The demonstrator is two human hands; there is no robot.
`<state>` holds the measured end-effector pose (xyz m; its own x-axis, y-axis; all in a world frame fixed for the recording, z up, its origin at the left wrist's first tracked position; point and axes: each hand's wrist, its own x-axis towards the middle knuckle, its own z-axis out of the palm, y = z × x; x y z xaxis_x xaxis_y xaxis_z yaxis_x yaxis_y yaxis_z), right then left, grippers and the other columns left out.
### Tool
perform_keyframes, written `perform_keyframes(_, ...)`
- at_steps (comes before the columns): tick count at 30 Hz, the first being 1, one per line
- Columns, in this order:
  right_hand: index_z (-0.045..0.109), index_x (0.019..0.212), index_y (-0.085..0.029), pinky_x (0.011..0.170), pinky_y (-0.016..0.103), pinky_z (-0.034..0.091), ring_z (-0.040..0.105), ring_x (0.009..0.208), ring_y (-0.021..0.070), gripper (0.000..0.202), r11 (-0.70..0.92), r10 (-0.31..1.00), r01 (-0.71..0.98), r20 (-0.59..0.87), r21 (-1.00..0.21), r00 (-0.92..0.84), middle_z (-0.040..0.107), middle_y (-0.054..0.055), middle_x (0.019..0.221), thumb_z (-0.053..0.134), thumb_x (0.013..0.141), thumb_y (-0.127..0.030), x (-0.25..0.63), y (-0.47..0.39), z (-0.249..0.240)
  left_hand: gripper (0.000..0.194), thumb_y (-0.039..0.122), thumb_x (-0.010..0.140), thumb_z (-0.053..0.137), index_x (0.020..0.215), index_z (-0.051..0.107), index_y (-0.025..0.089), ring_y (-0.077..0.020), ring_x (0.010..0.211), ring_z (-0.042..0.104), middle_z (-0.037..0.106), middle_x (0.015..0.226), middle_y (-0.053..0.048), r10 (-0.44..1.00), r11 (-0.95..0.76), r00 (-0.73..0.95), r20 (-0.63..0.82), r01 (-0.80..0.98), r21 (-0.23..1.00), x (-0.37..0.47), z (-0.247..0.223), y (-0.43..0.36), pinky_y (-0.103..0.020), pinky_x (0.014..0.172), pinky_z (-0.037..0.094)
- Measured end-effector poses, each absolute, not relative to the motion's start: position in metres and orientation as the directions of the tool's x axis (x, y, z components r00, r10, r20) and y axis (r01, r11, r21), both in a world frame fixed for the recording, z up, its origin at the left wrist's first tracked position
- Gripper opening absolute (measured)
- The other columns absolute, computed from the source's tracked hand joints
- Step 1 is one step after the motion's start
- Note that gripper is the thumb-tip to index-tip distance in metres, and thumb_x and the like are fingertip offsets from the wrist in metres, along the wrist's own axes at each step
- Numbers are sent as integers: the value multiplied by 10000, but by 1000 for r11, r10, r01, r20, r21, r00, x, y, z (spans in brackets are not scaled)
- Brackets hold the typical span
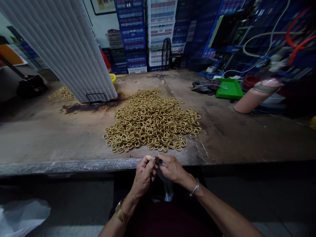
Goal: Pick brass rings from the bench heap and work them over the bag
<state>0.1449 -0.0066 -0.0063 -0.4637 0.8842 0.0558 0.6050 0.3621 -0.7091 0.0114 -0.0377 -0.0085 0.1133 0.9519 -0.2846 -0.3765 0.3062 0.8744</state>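
A heap of brass-coloured rings spreads over the middle of the worktable, right in front of my hands. At the table's front edge, my left hand is closed in a pinch on a ring, of which only a small golden bit shows between the fingertips. My right hand is wrapped round a small dark tool whose tip meets the ring. Most of the tool is hidden in the palm, so its exact kind is unclear. Both hands touch or nearly touch at the fingertips.
A tall corrugated pale panel stands on the worktable at left, beside a smaller ring pile. At right are a dark glove, a green tray and a pink cylinder. Stacked crates rise behind.
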Motion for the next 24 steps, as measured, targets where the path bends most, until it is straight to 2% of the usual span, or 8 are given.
perform_keyframes(7,532,733,-183,536,216,267,468,564,112,126,408,869,665,44,-626,-492,569,-4,633,428,714,-115,145,-7,-7,296,462,755,542,727,470,177,-28,395,305,446,554,57,964,265,103,-245,-310,913,10,-12,-38,-148,393,236)
perform_keyframes(14,540,731,-182,537,210,272,483,574,110,140,399,858,665,1,-632,-514,591,1,647,419,716,-112,143,-9,-5,320,474,732,562,688,472,170,-34,399,328,447,532,56,967,254,100,-235,-266,930,8,-9,-38,-154,388,234)
perform_keyframes(20,567,829,-190,544,221,263,527,618,126,180,350,901,795,-55,-496,-431,620,17,699,428,727,-141,137,-3,-7,280,417,740,583,703,443,177,-23,395,345,485,572,53,935,354,144,-324,-421,835,3,-5,-52,-144,376,234)
perform_keyframes(24,537,918,-195,590,224,285,571,716,144,196,298,946,858,10,-419,-324,641,29,797,428,758,-164,130,9,-9,262,385,747,588,704,446,170,-31,407,369,516,608,35,920,389,189,-343,-541,746,2,0,-55,-150,367,257)
